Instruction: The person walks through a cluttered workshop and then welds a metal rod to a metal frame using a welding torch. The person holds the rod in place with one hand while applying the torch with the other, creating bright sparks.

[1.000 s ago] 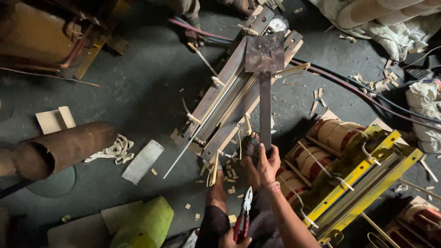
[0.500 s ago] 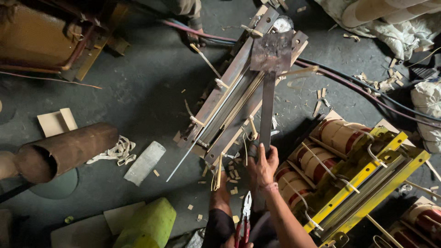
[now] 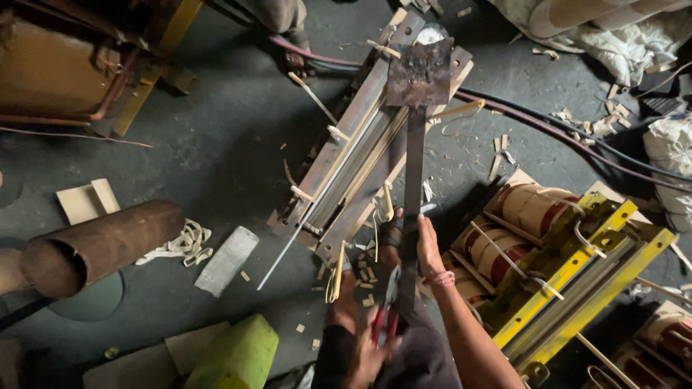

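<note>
Little has changed over the last second. The view has been tipped slightly, and more of the lower edge is now shown.

At the far left, a rusty brown cylinder [image 3: 94, 248] lies on the dark floor [image 3: 216, 144]. Two flat cardboard offcuts [image 3: 86, 202] lie just above it, plain and unmarked. A tangle of pale strips [image 3: 180, 241] and a grey-white block [image 3: 227, 259] lie beside the cylinder. A lime-green rounded object [image 3: 234, 356] is seen at the bottom edge. No label or sign can be made out on any of these.

At the centre, a long stack of metal laminations [image 3: 353, 166] lies at a slant, with thin pale slivers poking out of it.

The left hand [image 3: 364, 356], barely visible a second ago, has been brought up into view. Its fingers are clenched around red-handled pliers [image 3: 386, 317], whose tips are now held close to the lower end of a long flat metal strip [image 3: 412, 187]. Whether they touch it cannot be told.

The strip runs upright across the stack to a broad dark plate [image 3: 419, 72] at its top, as it did before. It is still grasped low down by the right hand [image 3: 427, 248], with the fingers wrapped round its edge. The hold on the strip has therefore been kept, and only the pliers have been moved.

To the right, brown wound coils [image 3: 519, 216] are clamped in a yellow frame [image 3: 577, 288]. Dark cables [image 3: 577, 140] cross the floor above them, and white cloth [image 3: 577, 25] is heaped in the top corner.
</note>
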